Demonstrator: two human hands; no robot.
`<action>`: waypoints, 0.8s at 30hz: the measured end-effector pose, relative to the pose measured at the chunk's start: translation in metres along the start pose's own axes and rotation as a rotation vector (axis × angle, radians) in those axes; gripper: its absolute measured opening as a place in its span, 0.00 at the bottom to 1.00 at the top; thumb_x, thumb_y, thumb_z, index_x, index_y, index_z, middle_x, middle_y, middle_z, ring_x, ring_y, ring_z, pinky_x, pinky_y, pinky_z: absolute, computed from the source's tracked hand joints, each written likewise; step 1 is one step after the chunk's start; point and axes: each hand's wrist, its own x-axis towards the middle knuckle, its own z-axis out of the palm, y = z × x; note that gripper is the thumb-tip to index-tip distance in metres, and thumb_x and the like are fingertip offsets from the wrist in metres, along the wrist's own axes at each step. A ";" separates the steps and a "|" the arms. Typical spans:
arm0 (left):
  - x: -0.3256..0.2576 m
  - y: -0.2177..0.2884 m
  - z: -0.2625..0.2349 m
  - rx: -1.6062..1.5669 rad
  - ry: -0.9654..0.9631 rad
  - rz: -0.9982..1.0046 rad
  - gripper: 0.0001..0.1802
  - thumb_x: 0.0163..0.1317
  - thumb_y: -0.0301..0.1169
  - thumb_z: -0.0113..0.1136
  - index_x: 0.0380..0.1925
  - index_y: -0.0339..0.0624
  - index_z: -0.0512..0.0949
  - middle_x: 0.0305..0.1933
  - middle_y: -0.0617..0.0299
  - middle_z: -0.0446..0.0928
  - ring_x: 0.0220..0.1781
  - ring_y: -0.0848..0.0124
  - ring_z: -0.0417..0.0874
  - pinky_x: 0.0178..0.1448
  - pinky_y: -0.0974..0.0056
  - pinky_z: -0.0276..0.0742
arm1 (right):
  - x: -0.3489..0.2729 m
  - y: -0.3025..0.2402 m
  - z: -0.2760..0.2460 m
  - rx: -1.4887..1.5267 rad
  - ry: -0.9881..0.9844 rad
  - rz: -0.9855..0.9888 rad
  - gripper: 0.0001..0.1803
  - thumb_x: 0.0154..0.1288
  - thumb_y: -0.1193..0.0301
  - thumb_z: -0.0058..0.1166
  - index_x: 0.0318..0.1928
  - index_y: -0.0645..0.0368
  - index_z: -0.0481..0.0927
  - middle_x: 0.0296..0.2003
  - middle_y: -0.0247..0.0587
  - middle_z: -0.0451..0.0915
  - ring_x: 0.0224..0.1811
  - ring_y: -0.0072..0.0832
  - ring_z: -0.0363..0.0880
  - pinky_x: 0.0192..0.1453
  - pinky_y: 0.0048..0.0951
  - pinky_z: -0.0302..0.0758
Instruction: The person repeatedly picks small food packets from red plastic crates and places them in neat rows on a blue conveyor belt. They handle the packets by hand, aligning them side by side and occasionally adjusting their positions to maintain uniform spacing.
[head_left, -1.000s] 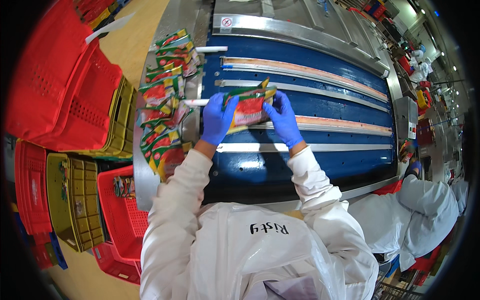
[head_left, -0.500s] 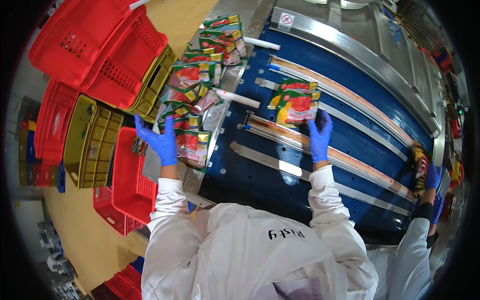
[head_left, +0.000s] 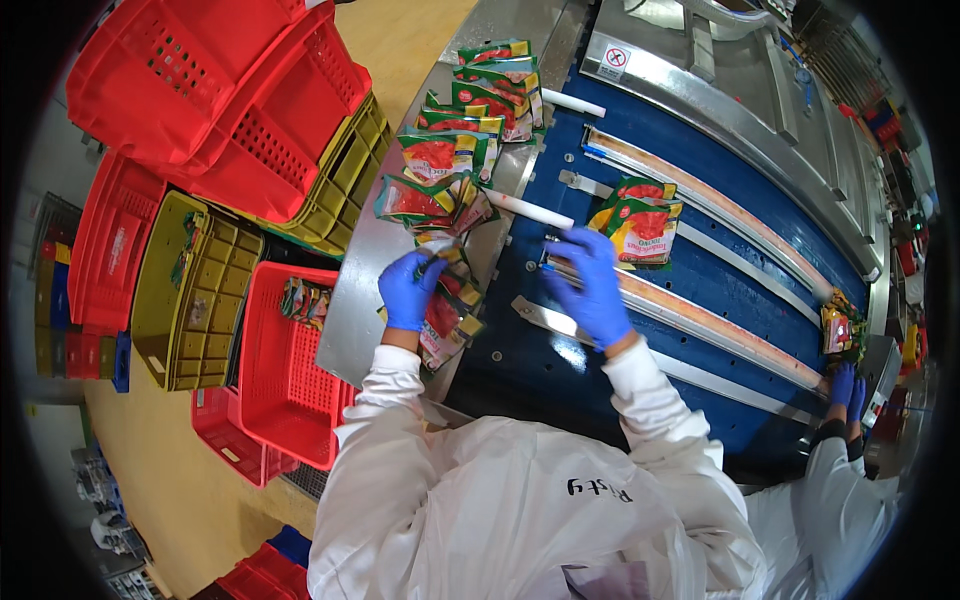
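My blue-gloved left hand (head_left: 408, 292) has its fingers closed on the edge of a printed pouch (head_left: 445, 318), the nearest of several on the steel side table. More flat pouches (head_left: 440, 155) in green, red and yellow lie overlapped in a row beyond it. My right hand (head_left: 592, 290), also gloved in blue, hovers over the near sealing bar (head_left: 670, 305) with fingers apart and nothing in them. A small stack of pouches (head_left: 640, 228) rests on the blue machine bed (head_left: 520, 375), between the two bars and beyond my right hand.
Red crates (head_left: 290, 370) and yellow crates (head_left: 195, 300) stand at the left, some holding pouches. A steel machine cover (head_left: 690, 110) lies beyond the blue bed. At the far right, another person's gloved hands (head_left: 845, 388) are near a pouch (head_left: 838, 328).
My left hand has moved right onto the near pouches and closed on one. My right hand has left the pouch stack and swung left. The view has shifted a little.
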 end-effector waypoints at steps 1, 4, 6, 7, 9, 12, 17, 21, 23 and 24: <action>-0.001 -0.003 -0.002 0.004 -0.018 0.057 0.11 0.50 0.33 0.71 0.32 0.42 0.82 0.28 0.54 0.82 0.29 0.59 0.83 0.37 0.61 0.78 | 0.025 -0.018 0.017 -0.050 -0.038 -0.060 0.24 0.49 0.72 0.66 0.50 0.48 0.80 0.51 0.45 0.73 0.56 0.46 0.70 0.62 0.43 0.67; 0.000 -0.006 -0.005 -0.009 -0.064 0.142 0.10 0.52 0.28 0.69 0.34 0.40 0.83 0.30 0.53 0.83 0.31 0.59 0.84 0.37 0.61 0.79 | 0.092 -0.029 0.077 -0.248 -0.055 -0.393 0.18 0.54 0.69 0.61 0.48 0.46 0.81 0.50 0.45 0.74 0.56 0.48 0.69 0.60 0.47 0.67; 0.000 -0.008 -0.011 -0.016 -0.075 0.152 0.09 0.51 0.23 0.67 0.35 0.38 0.83 0.30 0.54 0.83 0.30 0.62 0.85 0.38 0.62 0.79 | 0.118 -0.025 0.111 -0.396 -0.267 -0.370 0.14 0.56 0.69 0.57 0.45 0.44 0.81 0.43 0.42 0.75 0.51 0.44 0.73 0.50 0.43 0.72; -0.001 -0.006 -0.013 -0.095 -0.067 0.131 0.09 0.51 0.22 0.66 0.34 0.37 0.83 0.28 0.54 0.82 0.29 0.64 0.84 0.37 0.62 0.79 | 0.123 -0.021 0.118 -0.482 -0.378 -0.339 0.12 0.58 0.69 0.55 0.44 0.43 0.81 0.39 0.40 0.76 0.48 0.42 0.74 0.45 0.42 0.74; -0.005 -0.006 -0.026 -0.157 -0.046 0.103 0.06 0.49 0.20 0.65 0.29 0.36 0.81 0.23 0.55 0.78 0.25 0.68 0.79 0.34 0.63 0.76 | 0.124 -0.013 0.124 -0.469 -0.352 -0.287 0.09 0.57 0.68 0.54 0.39 0.43 0.81 0.36 0.38 0.76 0.44 0.39 0.77 0.40 0.39 0.75; -0.004 -0.006 -0.046 -0.128 -0.006 0.148 0.11 0.45 0.29 0.73 0.24 0.39 0.78 0.19 0.55 0.74 0.21 0.62 0.75 0.28 0.61 0.70 | 0.107 -0.001 0.100 -0.365 -0.207 -0.287 0.06 0.56 0.69 0.54 0.34 0.46 0.80 0.34 0.37 0.76 0.39 0.36 0.78 0.36 0.36 0.76; 0.021 0.054 -0.038 -0.264 -0.011 0.167 0.15 0.50 0.35 0.70 0.20 0.40 0.74 0.16 0.59 0.66 0.18 0.65 0.66 0.26 0.63 0.64 | 0.061 0.023 -0.009 -0.097 0.070 -0.098 0.12 0.50 0.76 0.58 0.37 0.49 0.81 0.38 0.36 0.79 0.41 0.40 0.80 0.44 0.36 0.78; 0.038 0.139 0.018 -0.593 -0.060 0.054 0.12 0.56 0.33 0.66 0.23 0.37 0.76 0.19 0.63 0.69 0.22 0.75 0.68 0.28 0.66 0.65 | 0.024 0.062 -0.134 -0.319 0.234 0.063 0.10 0.53 0.76 0.59 0.38 0.54 0.80 0.35 0.40 0.79 0.40 0.41 0.79 0.45 0.36 0.77; 0.046 0.206 0.055 -0.703 -0.026 0.142 0.11 0.59 0.32 0.64 0.25 0.36 0.77 0.22 0.65 0.72 0.26 0.77 0.70 0.31 0.68 0.67 | 0.011 0.088 -0.194 -0.416 0.155 0.207 0.09 0.55 0.75 0.59 0.38 0.55 0.80 0.35 0.40 0.79 0.41 0.42 0.79 0.45 0.37 0.77; 0.049 0.233 0.072 -0.705 -0.050 0.173 0.10 0.61 0.32 0.62 0.27 0.36 0.78 0.24 0.64 0.74 0.27 0.77 0.72 0.33 0.69 0.68 | 0.005 0.105 -0.212 -0.443 0.171 0.234 0.08 0.56 0.73 0.59 0.37 0.53 0.80 0.35 0.40 0.79 0.41 0.41 0.79 0.44 0.38 0.76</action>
